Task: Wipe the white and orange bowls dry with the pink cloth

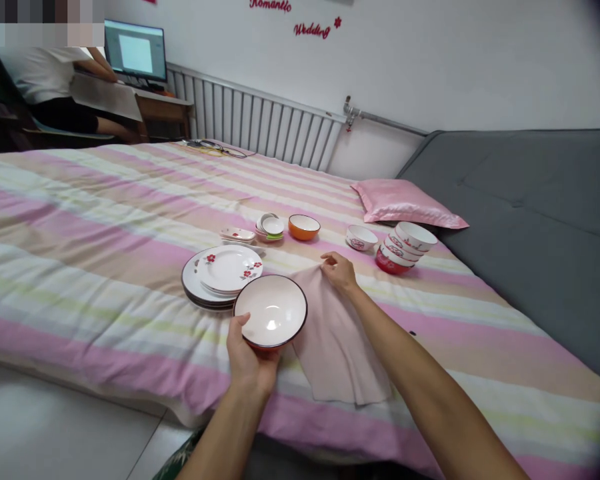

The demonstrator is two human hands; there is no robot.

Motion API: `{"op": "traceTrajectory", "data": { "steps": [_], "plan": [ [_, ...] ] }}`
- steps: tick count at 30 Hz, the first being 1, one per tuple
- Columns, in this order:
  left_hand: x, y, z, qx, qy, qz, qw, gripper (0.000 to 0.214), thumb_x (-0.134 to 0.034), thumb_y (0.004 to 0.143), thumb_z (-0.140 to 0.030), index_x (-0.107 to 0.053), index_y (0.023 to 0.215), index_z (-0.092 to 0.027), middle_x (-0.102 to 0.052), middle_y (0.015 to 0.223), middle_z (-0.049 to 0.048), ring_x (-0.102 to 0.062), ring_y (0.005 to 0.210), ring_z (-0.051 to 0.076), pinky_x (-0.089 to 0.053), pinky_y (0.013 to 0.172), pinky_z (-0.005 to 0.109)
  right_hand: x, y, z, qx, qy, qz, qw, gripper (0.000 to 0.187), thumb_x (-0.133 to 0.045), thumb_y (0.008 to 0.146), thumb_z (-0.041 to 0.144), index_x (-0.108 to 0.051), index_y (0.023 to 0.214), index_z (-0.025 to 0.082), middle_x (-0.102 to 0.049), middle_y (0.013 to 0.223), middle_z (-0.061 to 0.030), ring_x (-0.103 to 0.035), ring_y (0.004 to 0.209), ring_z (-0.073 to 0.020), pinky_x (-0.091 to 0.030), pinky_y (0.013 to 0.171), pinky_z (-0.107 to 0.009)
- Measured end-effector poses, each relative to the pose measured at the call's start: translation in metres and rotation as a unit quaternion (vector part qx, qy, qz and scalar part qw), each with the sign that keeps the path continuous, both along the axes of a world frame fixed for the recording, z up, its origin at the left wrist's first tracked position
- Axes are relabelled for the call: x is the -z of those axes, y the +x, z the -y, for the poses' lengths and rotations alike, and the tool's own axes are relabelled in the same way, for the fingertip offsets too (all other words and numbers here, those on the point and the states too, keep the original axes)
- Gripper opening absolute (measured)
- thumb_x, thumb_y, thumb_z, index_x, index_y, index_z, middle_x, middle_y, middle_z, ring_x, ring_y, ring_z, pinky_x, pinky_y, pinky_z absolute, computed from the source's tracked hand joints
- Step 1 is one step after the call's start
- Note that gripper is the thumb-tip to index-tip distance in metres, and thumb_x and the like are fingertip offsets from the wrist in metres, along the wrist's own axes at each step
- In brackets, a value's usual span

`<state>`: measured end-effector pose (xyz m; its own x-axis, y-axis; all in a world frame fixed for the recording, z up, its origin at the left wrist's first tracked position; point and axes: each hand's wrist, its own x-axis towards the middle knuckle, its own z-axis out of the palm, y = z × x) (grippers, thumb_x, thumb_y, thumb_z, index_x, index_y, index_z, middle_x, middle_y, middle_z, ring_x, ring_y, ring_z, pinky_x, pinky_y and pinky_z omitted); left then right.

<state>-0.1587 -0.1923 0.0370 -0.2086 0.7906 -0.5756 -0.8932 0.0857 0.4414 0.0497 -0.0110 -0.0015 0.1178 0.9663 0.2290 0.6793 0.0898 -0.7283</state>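
Observation:
A white-lined bowl [275, 307] with a dark rim and an orange outside is gripped by my left hand [253, 357], thumb over the rim and fingers beneath. My right hand [339, 272] pinches the upper edge of a pale pink cloth [330, 340], which hangs and spreads down onto the bedspread. Just left of the held bowl lies a stack of plates [230, 267], the upper ones white with red flowers. Behind them are a small oblong dish [237, 235], a pile of little bowls [271, 225] and another orange bowl [304, 228].
A stack of bowls [403, 247] and a single patterned bowl [361, 238] stand right of my right hand. Beyond them are a pink pillow [410, 200] and a grey headboard [530, 193]. Cables [220, 148] lie at the bed's far edge; a person [45, 80] sits by a monitor.

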Motion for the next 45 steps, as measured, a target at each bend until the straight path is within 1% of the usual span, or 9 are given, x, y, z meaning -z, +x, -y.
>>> {"op": "traceTrajectory", "data": {
  "steps": [7,23,29,33,37,39,41,43,45],
  "plan": [
    [-0.002,-0.001,-0.001,-0.002,0.023,-0.001,1.0,0.037,-0.058,0.067,-0.023,-0.062,0.104,-0.023,-0.062,0.106,0.0067,-0.061,0.092,0.029,-0.056,0.064,0.043,0.006,0.02,-0.01,0.138,-0.114,-0.004,0.984,0.029,-0.052,0.09,0.04,-0.061,0.107,0.018,-0.062,0.112,-0.0107,-0.059,0.101,-0.0219,-0.048,0.086,-0.038],
    [-0.002,0.0,-0.003,-0.013,0.014,-0.009,1.0,0.038,-0.06,0.067,-0.023,-0.061,0.105,-0.021,-0.063,0.103,0.0069,-0.062,0.089,0.027,-0.054,0.074,0.052,0.016,-0.007,-0.017,0.062,-0.171,-0.098,0.979,0.029,-0.053,0.091,0.034,-0.056,0.116,0.019,-0.057,0.12,-0.0076,-0.059,0.1,-0.0203,-0.051,0.085,-0.04],
    [-0.002,-0.002,-0.002,-0.012,-0.004,-0.004,1.0,0.036,-0.06,0.067,-0.023,-0.062,0.103,-0.02,-0.064,0.102,0.0067,-0.062,0.084,0.025,-0.055,0.072,0.048,0.005,-0.015,-0.008,-0.012,-0.137,-0.212,0.968,0.038,-0.059,0.087,0.027,-0.052,0.122,0.017,-0.058,0.119,-0.0106,-0.059,0.104,-0.0214,-0.051,0.086,-0.037],
    [-0.002,-0.002,-0.001,-0.011,-0.003,-0.003,1.0,0.036,-0.06,0.067,-0.024,-0.062,0.103,-0.021,-0.064,0.102,0.0065,-0.063,0.084,0.025,-0.055,0.071,0.048,-0.01,-0.01,0.01,-0.122,-0.14,-0.261,0.947,0.057,-0.07,0.07,0.019,-0.053,0.124,0.021,-0.066,0.107,-0.0092,-0.063,0.1,-0.0205,-0.05,0.082,-0.031],
    [-0.002,-0.002,-0.003,-0.009,0.006,0.011,1.0,0.037,-0.06,0.067,-0.024,-0.062,0.104,-0.021,-0.064,0.103,0.0069,-0.062,0.089,0.028,-0.054,0.073,0.052,-0.028,0.009,0.035,-0.256,-0.222,-0.259,0.904,0.063,-0.08,0.052,0.019,-0.063,0.113,0.016,-0.07,0.077,-0.0038,-0.066,0.071,-0.0172,-0.051,0.067,-0.028],
    [-0.002,-0.001,-0.003,-0.013,0.004,0.012,1.0,0.039,-0.06,0.066,-0.024,-0.062,0.105,-0.021,-0.064,0.104,0.0073,-0.062,0.091,0.029,-0.054,0.072,0.051,-0.035,0.019,0.044,-0.372,-0.302,-0.215,0.851,0.059,-0.078,0.058,0.022,-0.062,0.114,0.016,-0.07,0.077,-0.0026,-0.065,0.072,-0.015,-0.049,0.066,-0.024],
    [-0.002,-0.001,-0.003,-0.018,-0.003,0.007,1.0,0.039,-0.06,0.066,-0.024,-0.062,0.105,-0.021,-0.064,0.104,0.0074,-0.061,0.092,0.029,-0.055,0.07,0.048,-0.039,0.027,0.049,-0.417,-0.343,-0.176,0.823,0.056,-0.076,0.061,0.022,-0.061,0.115,0.017,-0.069,0.077,-0.0017,-0.065,0.07,-0.0136,-0.048,0.063,-0.022],
    [-0.002,0.0,-0.003,-0.02,-0.005,0.001,1.0,0.039,-0.06,0.066,-0.024,-0.062,0.105,-0.021,-0.064,0.104,0.0072,-0.062,0.091,0.028,-0.055,0.069,0.046,-0.04,0.029,0.05,-0.425,-0.357,-0.151,0.818,0.054,-0.074,0.062,0.022,-0.062,0.114,0.018,-0.067,0.073,0.0003,-0.064,0.067,-0.0131,-0.048,0.061,-0.022],
    [-0.002,0.0,-0.002,-0.021,-0.002,-0.004,1.0,0.038,-0.06,0.066,-0.024,-0.063,0.104,-0.021,-0.064,0.103,0.0068,-0.062,0.089,0.027,-0.056,0.068,0.046,-0.039,0.025,0.046,-0.401,-0.337,-0.137,0.84,0.051,-0.075,0.06,0.022,-0.064,0.11,0.017,-0.064,0.067,0.0028,-0.064,0.065,-0.0135,-0.049,0.061,-0.023]
  ]
}}
